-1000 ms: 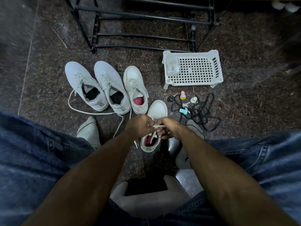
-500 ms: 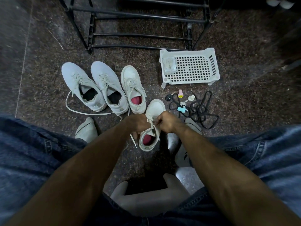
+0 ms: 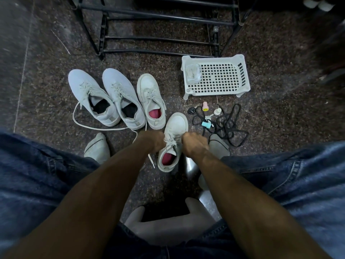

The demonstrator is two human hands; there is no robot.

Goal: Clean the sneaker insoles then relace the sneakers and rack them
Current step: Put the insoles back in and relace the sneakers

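A white sneaker with a red insole stands on the floor between my hands. My left hand grips the white lace at the shoe's left side. My right hand grips the lace at its right side, fingers curled. A lace end hangs down left of the shoe. Its mate, also with a red insole, stands just behind. Two pale blue sneakers sit to the left, one trailing a long loose lace. The black shoe rack stands at the back.
A white plastic basket holding a small clear tub lies upside-down at the right. Black laces and small bottles lie in front of it. My socked feet and denim-clad knees frame the shoe. A stool seat is under me.
Both hands have drawn apart sideways from the middle of the shoe, pulling the lace taut across it. The view has tilted slightly down.
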